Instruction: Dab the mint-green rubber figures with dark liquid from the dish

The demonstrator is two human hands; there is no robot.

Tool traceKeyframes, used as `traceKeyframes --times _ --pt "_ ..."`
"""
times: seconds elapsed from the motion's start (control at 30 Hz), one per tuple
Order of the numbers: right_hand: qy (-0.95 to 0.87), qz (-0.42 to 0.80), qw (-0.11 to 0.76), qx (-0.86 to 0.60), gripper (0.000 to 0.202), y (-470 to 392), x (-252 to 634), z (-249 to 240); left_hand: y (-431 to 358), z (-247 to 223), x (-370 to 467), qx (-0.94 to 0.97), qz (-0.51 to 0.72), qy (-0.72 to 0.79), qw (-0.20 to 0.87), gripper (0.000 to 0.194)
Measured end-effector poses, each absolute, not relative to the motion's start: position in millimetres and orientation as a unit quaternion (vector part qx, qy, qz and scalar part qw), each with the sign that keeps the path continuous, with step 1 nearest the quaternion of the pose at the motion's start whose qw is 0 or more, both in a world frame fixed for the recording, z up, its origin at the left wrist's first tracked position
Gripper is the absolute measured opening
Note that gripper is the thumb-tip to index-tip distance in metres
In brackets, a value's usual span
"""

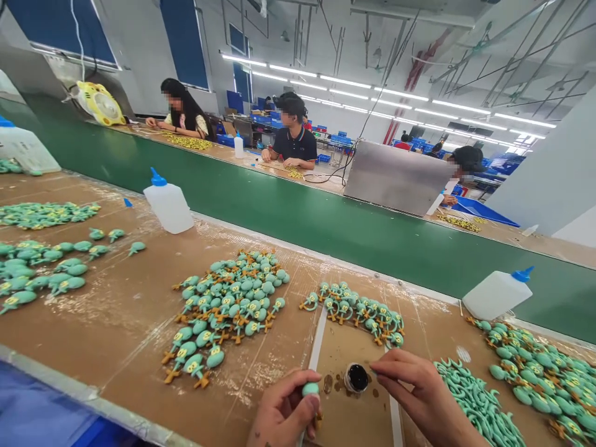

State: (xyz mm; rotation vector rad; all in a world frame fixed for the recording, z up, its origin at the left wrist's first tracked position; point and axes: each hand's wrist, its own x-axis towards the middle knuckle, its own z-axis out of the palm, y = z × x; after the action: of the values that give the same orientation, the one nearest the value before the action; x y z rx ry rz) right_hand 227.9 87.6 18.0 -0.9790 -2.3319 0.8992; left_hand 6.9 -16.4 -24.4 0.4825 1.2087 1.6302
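Both hands sit right at the bottom edge. Left hand (285,415) is curled tight round a small teal figure (310,389), head poking out between thumb and fingers. Right hand (421,390) is pinched narrow, fingertips pointed at the little dark pot (356,377); can't tell if there's anything thin between them.

Risks, biggest first:
- brown worktable (116,335): already scuffed and streaky, so spilled stuff would likely smear onto whatever's lying there.
- big heap of teal figures (230,298) and the row (358,310) just behind the pot: a nudged wrist could probably scatter them.
- squeeze bottle (497,293) lying tilted near the green belt (326,230): might dribble if the cap's loose.
- the pot itself: open, tiny, between both hands. Easiest thing to tip, I reckon.
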Motion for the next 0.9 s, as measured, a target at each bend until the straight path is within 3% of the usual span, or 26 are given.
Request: traceKeyframes --times 0.23,0.63,0.9 --pt "-0.872 0.279 0.140 -0.377 0.022 87.0 224.9 17.9 -19.1 -23.4 10.1 0.200 0.681 0.489 0.507 0.049" --pt "-0.883 0.286 0.133 -0.348 0.027 86.6 221.7 22.8 -20.5 -25.7 6.9 0.231 0.671 0.486 0.510 0.045" --pt "-0.835 0.331 0.150 -0.413 0.020 85.8 221.6 28.2 -20.2 -26.7 5.8 0.237 0.669 0.476 0.519 0.045"
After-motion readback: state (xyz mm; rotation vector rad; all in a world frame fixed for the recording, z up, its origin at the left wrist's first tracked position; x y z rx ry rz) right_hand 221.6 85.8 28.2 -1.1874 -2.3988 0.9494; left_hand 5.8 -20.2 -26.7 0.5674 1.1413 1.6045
